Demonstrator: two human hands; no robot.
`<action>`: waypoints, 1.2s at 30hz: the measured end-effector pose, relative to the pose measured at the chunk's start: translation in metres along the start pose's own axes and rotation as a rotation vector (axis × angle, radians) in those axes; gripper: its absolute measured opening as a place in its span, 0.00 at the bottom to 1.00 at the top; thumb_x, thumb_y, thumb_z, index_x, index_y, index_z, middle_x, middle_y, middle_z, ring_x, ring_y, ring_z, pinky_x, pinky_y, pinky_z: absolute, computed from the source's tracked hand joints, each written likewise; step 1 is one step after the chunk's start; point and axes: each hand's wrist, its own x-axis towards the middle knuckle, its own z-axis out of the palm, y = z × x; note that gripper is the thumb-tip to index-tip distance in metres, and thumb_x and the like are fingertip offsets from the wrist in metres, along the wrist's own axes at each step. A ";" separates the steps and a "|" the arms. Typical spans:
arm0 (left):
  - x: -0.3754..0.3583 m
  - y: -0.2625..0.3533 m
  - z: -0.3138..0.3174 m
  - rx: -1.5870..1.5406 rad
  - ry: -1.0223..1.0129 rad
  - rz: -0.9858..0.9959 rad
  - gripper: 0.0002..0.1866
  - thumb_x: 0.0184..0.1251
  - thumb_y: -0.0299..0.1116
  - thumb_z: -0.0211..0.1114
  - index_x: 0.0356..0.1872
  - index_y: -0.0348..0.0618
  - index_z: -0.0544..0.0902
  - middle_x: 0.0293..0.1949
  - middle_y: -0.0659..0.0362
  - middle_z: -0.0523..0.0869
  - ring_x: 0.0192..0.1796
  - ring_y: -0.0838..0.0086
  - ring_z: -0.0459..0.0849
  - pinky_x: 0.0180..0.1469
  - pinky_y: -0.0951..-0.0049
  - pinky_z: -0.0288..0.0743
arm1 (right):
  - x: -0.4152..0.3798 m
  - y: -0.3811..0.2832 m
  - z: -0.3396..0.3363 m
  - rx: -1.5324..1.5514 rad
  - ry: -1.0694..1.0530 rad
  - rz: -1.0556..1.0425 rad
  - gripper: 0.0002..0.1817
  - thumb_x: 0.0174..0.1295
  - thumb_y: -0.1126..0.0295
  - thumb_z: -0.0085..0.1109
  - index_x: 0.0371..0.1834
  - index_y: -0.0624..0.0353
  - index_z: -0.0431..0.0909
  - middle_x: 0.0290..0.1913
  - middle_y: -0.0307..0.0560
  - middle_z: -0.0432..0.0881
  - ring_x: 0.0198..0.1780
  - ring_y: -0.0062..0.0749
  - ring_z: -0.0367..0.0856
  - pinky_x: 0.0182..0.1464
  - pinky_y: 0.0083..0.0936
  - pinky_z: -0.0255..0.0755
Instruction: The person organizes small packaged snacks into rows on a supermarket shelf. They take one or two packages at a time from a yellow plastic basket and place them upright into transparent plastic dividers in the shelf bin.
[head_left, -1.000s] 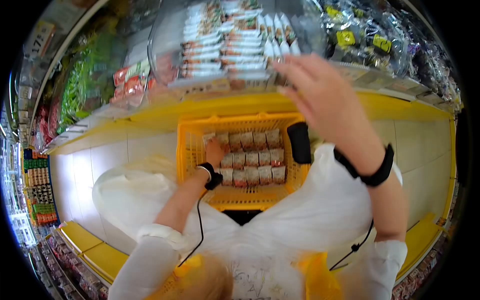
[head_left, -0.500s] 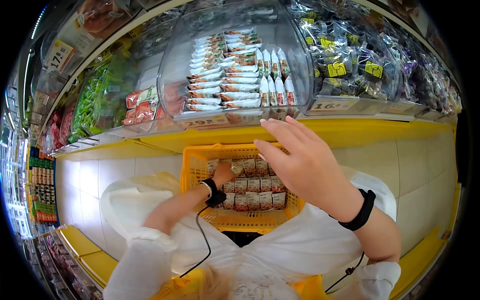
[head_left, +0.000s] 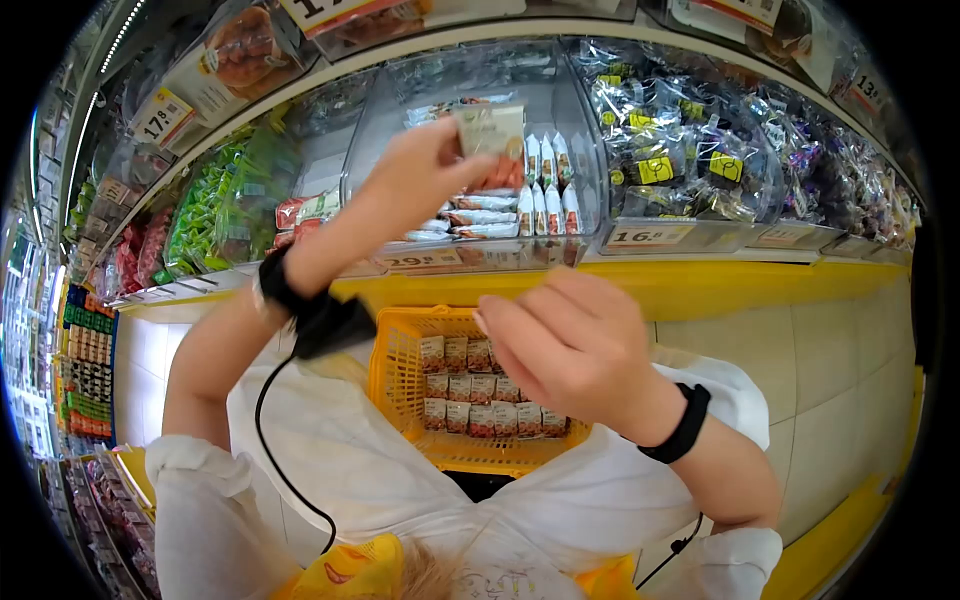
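My left hand [head_left: 420, 170] is raised over the clear display bin [head_left: 350, 180], its thumb and fingers pinching a small snack packet [head_left: 495, 130] with a pale top and reddish-brown lower part. Behind it in the bin, white-and-orange snack packets [head_left: 487, 217] lie in stacks, with some standing on edge at the right. My right hand [head_left: 575, 345] hovers above the right side of the yellow basket [head_left: 402, 370], fingers curled in and nothing visible in them. Inside the basket, several small snack packets [head_left: 480, 388] lie in rows, partly hidden by this hand.
To the left are bins of green packets [head_left: 215, 215] and red packets [head_left: 310, 212]; dark packets with yellow labels [head_left: 655, 170] fill the right one. Price tags [head_left: 645, 236] line the shelf front above a yellow ledge [head_left: 700, 285]. A cable [head_left: 262, 420] hangs from my left wrist.
My left hand has risen from the basket to in front of the bin, a snack packet in its fingers. My right hand's outstretched fingers have curled in, and the hand sits slightly lower.
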 end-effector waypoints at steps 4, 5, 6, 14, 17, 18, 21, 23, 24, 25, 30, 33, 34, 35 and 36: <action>0.097 -0.033 0.005 0.326 0.104 -0.032 0.22 0.55 0.45 0.68 0.38 0.33 0.81 0.29 0.57 0.86 0.30 0.79 0.83 0.36 0.78 0.76 | -0.004 0.007 0.014 -0.029 -0.059 0.006 0.06 0.45 0.72 0.58 0.26 0.57 0.73 0.23 0.37 0.66 0.28 0.28 0.69 0.27 0.21 0.66; 0.115 -0.031 0.008 0.373 0.096 -0.071 0.24 0.52 0.48 0.69 0.36 0.33 0.82 0.27 0.56 0.86 0.28 0.78 0.84 0.36 0.78 0.76 | -0.004 0.009 0.015 -0.053 -0.097 0.032 0.05 0.45 0.72 0.57 0.26 0.57 0.72 0.24 0.37 0.66 0.30 0.28 0.70 0.29 0.21 0.67; 0.134 -0.037 0.012 0.390 0.061 -0.124 0.24 0.50 0.50 0.70 0.31 0.33 0.83 0.24 0.57 0.85 0.27 0.76 0.84 0.35 0.78 0.77 | -0.003 0.012 0.016 -0.076 -0.135 0.054 0.05 0.46 0.73 0.56 0.25 0.56 0.71 0.24 0.37 0.66 0.31 0.28 0.70 0.30 0.21 0.67; 0.201 -0.081 0.059 0.640 -0.225 -0.143 0.17 0.50 0.43 0.69 0.21 0.36 0.87 0.17 0.61 0.85 0.19 0.76 0.82 0.27 0.77 0.76 | 0.003 0.020 0.021 -0.069 -0.098 0.098 0.05 0.46 0.72 0.55 0.25 0.56 0.70 0.24 0.38 0.67 0.32 0.29 0.71 0.32 0.21 0.68; 0.212 -0.081 0.059 0.769 -0.418 -0.010 0.14 0.51 0.38 0.69 0.21 0.35 0.86 0.17 0.61 0.85 0.20 0.77 0.83 0.27 0.77 0.76 | 0.001 0.025 0.023 -0.057 -0.094 0.122 0.05 0.45 0.73 0.57 0.26 0.56 0.71 0.23 0.39 0.66 0.30 0.30 0.71 0.29 0.23 0.68; 0.210 -0.072 0.062 0.724 -0.358 -0.191 0.10 0.51 0.33 0.69 0.21 0.34 0.86 0.17 0.59 0.85 0.21 0.78 0.84 0.28 0.77 0.76 | 0.000 0.026 0.023 -0.041 -0.088 0.137 0.06 0.44 0.74 0.58 0.25 0.56 0.71 0.23 0.38 0.65 0.28 0.31 0.71 0.26 0.25 0.67; 0.215 -0.089 0.064 0.758 -0.302 -0.104 0.11 0.51 0.33 0.69 0.20 0.33 0.86 0.17 0.58 0.85 0.21 0.77 0.84 0.28 0.77 0.76 | 0.000 0.029 0.020 -0.064 -0.085 0.150 0.05 0.45 0.75 0.57 0.25 0.56 0.71 0.23 0.39 0.66 0.28 0.32 0.72 0.27 0.26 0.68; 0.207 -0.079 0.064 0.795 -0.301 -0.079 0.13 0.51 0.37 0.69 0.20 0.36 0.86 0.17 0.60 0.85 0.21 0.76 0.84 0.28 0.76 0.76 | -0.001 0.031 0.019 -0.070 -0.096 0.156 0.05 0.45 0.75 0.57 0.25 0.57 0.71 0.23 0.40 0.67 0.29 0.33 0.72 0.27 0.26 0.68; 0.203 -0.074 0.062 0.802 -0.286 -0.077 0.14 0.52 0.39 0.68 0.20 0.37 0.86 0.17 0.61 0.85 0.22 0.76 0.84 0.30 0.75 0.76 | -0.001 0.032 0.020 -0.079 -0.101 0.159 0.05 0.45 0.75 0.58 0.25 0.57 0.71 0.23 0.40 0.68 0.29 0.34 0.72 0.27 0.27 0.68; 0.200 -0.074 0.061 0.809 -0.269 -0.076 0.15 0.53 0.41 0.68 0.20 0.38 0.87 0.17 0.62 0.85 0.23 0.76 0.84 0.31 0.75 0.76 | -0.001 0.034 0.020 -0.074 -0.108 0.155 0.05 0.45 0.75 0.58 0.25 0.57 0.71 0.23 0.40 0.68 0.29 0.34 0.72 0.27 0.27 0.68; 0.194 -0.079 0.055 0.731 -0.137 -0.064 0.16 0.57 0.42 0.65 0.23 0.38 0.87 0.20 0.61 0.86 0.24 0.78 0.84 0.32 0.75 0.77 | 0.002 0.038 0.021 -0.098 -0.107 0.185 0.03 0.49 0.75 0.57 0.26 0.58 0.73 0.24 0.41 0.70 0.31 0.34 0.73 0.29 0.28 0.69; 0.154 -0.030 0.039 0.738 -0.138 -0.066 0.15 0.61 0.40 0.63 0.38 0.38 0.85 0.27 0.59 0.87 0.27 0.75 0.85 0.36 0.74 0.77 | 0.006 0.041 0.020 -0.101 -0.131 0.215 0.02 0.50 0.73 0.55 0.26 0.58 0.74 0.24 0.40 0.72 0.33 0.33 0.75 0.32 0.28 0.71; 0.141 -0.037 0.033 0.702 -0.027 0.116 0.15 0.60 0.40 0.64 0.40 0.39 0.84 0.29 0.57 0.87 0.29 0.73 0.85 0.36 0.74 0.77 | 0.006 0.043 0.021 -0.148 -0.111 0.208 0.02 0.50 0.73 0.55 0.26 0.58 0.74 0.25 0.41 0.72 0.33 0.33 0.75 0.32 0.28 0.72; 0.128 -0.044 0.027 0.661 0.085 0.294 0.17 0.58 0.41 0.65 0.43 0.40 0.83 0.31 0.54 0.86 0.31 0.70 0.84 0.36 0.73 0.77 | 0.004 0.044 0.022 -0.195 -0.091 0.203 0.02 0.50 0.73 0.55 0.26 0.58 0.74 0.25 0.41 0.72 0.34 0.34 0.76 0.33 0.28 0.72; 0.086 0.001 0.025 0.531 0.091 0.218 0.15 0.58 0.36 0.63 0.43 0.39 0.81 0.40 0.48 0.82 0.40 0.60 0.81 0.44 0.65 0.73 | 0.003 0.046 0.023 -0.178 -0.104 0.217 0.02 0.50 0.73 0.55 0.26 0.58 0.74 0.25 0.41 0.72 0.34 0.34 0.76 0.33 0.28 0.72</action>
